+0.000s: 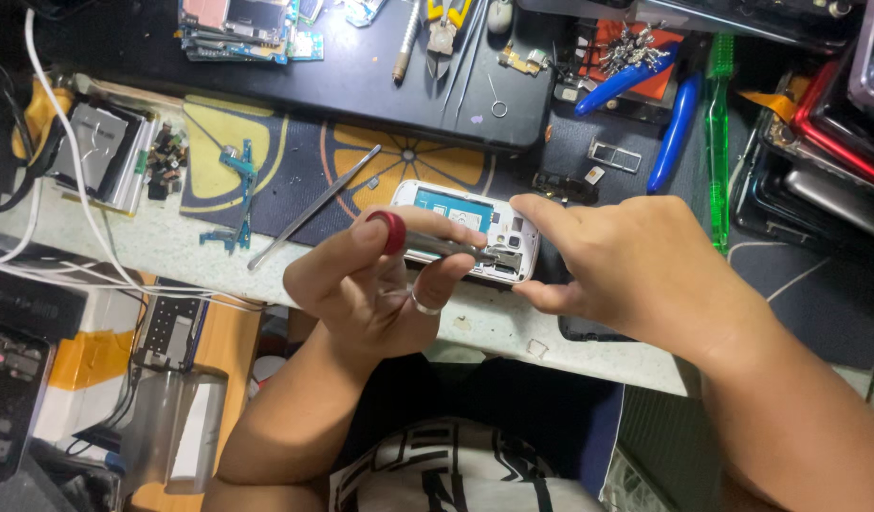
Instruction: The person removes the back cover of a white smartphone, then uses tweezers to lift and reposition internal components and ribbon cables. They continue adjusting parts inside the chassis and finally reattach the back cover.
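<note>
We see even, fairly bright light falling from above on the table (171,248), with soft, short shadows under both hands. The dark mat at the top shows a faint sheen but no harsh glare. The centre is sharp; the lower corners fall dimmer and slightly soft, and straight lines bend a little toward the edges.

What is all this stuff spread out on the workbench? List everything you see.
Opened white phone with blue inner panel: one, bench centre, under both hands.
Red-capped metal screwdriver: one, tip at the phone.
Long steel tweezers: one, left of the phone.
Blue plastic tools: two, upper right.
Green translucent toothbrush: one, right.
Stacked circuit boards: several, top left.
White cable: one, left.
Left hand: holds the screwdriver, wears a ring.
Right hand: steadies the phone's right end.
</note>
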